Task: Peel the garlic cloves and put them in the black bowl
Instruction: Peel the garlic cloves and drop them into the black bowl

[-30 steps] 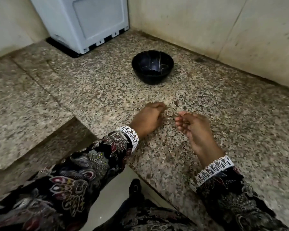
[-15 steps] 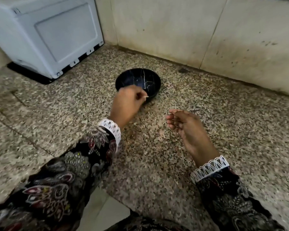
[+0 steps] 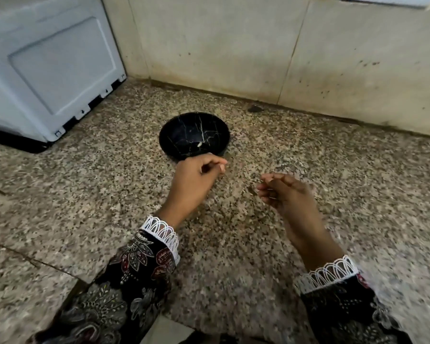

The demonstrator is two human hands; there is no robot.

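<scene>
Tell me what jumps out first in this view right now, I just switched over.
The black bowl with white veining sits mid-counter near the back wall, one small pale piece, likely a garlic clove, inside it. Just in front, the left hand hovers at its near rim with fingers curled; the right hand hangs blurred to its right. A white appliance fills the far-left corner.

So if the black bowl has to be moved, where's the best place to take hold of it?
Probably pinch the black bowl's left rim, thumb outside, coming from above-left. It stands upright with its mouth open, that side is bare counter, and the left hand crowds the near rim. A small pale piece lies inside; keep it level.
</scene>
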